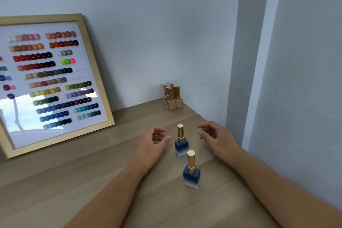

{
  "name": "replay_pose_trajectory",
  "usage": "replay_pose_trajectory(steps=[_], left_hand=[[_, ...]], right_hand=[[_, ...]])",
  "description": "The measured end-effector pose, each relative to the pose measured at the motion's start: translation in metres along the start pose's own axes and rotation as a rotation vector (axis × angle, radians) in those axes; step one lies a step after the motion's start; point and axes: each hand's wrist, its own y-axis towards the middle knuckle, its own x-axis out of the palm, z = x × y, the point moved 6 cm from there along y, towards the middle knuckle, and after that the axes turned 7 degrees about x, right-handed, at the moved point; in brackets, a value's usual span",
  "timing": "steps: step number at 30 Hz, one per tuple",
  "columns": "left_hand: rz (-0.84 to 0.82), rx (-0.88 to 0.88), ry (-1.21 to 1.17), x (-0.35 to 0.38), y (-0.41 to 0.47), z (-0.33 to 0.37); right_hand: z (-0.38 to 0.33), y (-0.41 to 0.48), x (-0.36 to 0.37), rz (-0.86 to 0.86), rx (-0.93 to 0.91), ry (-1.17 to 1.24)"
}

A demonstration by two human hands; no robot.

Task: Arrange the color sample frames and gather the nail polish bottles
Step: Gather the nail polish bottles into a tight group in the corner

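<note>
Two blue nail polish bottles with gold caps stand upright on the wooden shelf: the far one (pixel 181 143) between my hands, the near one (pixel 191 172) closer to me. My left hand (pixel 152 144) is just left of the far bottle, fingers curled apart, thumb tip close to the bottle's base. My right hand (pixel 216 136) hovers to its right, open and not touching. A gold-framed color sample frame (pixel 92 72) with rows of colored nail swatches leans against the wall at the left. A cluster of peach and pink bottles (pixel 172 98) stands in the back corner.
The wooden shelf (pixel 92 181) ends at a grey wall behind and a wall on the right (pixel 296 98), forming a corner. The frame's left part runs out of view.
</note>
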Motion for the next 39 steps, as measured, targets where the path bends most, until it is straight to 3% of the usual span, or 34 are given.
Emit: replay_pose_trajectory(steps=[6,11,22,28,39], left_hand=[[-0.112,0.052,-0.015,0.011,-0.028,0.012],[-0.113,0.053,0.042,0.02,-0.028,0.014],[-0.055,0.108,0.199,0.029,-0.022,0.021],[-0.067,0.066,0.182,0.026,-0.013,0.013],[0.034,0.014,0.149,0.019,0.04,-0.011]], right_hand=[[-0.013,-0.07,-0.005,-0.153,-0.007,0.048],[-0.025,-0.102,0.009,-0.274,-0.065,-0.101],[-0.031,-0.099,0.018,-0.205,-0.142,-0.124],[-0.02,-0.072,0.004,-0.068,-0.04,-0.027],[-0.003,0.033,0.021,0.067,0.072,-0.092]])
